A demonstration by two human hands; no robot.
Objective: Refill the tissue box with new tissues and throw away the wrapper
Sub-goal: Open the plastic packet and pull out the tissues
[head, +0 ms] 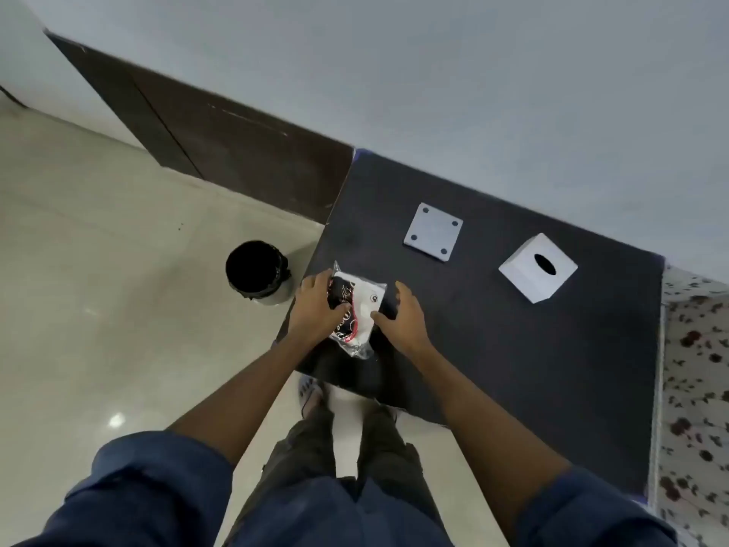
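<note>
Tissue pack [361, 309] lies near table [513, 349] left edge. Left hand [315, 307] grips its left side; right hand [404, 315] spread loose, thumb touching pack. Tissue box [538, 268] and base plate [433, 231] sit apart. Bin [256, 272] on floor.

Writing shows only on the clear plastic tissue pack with its black, white and red print [353, 309], left of centre in the frame: white cursive script on the black band, too blurred and half-covered to read. Nothing else carries text.
</note>
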